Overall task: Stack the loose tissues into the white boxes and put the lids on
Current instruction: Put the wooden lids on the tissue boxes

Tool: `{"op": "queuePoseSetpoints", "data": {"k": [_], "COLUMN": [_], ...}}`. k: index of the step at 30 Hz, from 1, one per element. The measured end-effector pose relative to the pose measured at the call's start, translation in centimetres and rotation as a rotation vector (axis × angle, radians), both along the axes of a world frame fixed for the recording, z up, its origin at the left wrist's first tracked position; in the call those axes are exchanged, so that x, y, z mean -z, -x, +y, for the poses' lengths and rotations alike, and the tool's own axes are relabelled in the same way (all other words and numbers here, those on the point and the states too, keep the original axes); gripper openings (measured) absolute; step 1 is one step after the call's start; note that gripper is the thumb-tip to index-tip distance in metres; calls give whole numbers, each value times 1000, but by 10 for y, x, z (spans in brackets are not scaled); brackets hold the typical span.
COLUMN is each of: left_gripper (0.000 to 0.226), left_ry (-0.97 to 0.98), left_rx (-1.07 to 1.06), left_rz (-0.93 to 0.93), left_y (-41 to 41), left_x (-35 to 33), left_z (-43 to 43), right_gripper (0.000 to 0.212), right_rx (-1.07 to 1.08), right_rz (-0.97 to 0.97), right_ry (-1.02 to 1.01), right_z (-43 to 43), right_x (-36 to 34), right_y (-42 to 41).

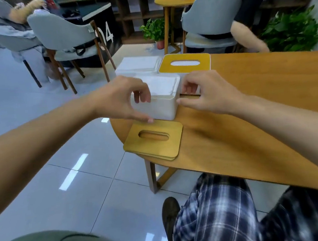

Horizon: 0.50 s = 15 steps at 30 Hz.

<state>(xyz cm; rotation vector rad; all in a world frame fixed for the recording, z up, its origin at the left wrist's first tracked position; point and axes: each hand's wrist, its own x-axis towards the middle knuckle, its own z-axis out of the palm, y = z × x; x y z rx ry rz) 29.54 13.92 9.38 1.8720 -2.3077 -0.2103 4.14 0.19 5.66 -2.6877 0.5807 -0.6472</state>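
A white box is gripped by curled left hand fingers; the right hand grasp beside them is unclear. Wooden desk, tiled floor.

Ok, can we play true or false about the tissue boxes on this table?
1. The far right box wears a yellow lid. True.
2. The near box has its lid on. False: it is open, with tissues showing.
3. Spare lids lie at the table's near edge. True.
4. The left hand holds a lid. False: its fingers curl over the near box's rim.
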Motion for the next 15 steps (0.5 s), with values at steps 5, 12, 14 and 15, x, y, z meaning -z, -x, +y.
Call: {"op": "queuePoseSetpoints", "data": {"k": [5,12,14,15], "left_gripper": [67,68,70,71], "left_ry": [-350,-348,-333,-314], "left_rx": [-71,-119,-117,-111], "left_rz": [-118,-112,-101,-91], "left_y": [2,-11,-10,-9], "left_x": [46,66,63,60], "left_z": [27,28,28,28], "right_gripper": [53,70,71,71], "right_rx": [12,43,43,45], "right_rz": [308,438,444,438], "right_ry": [-130,-202,-194,-185], "right_z": [56,73,73,72], "right_x": [37,61,57,53], "right_y": [-5,-17,-17,-15]}}
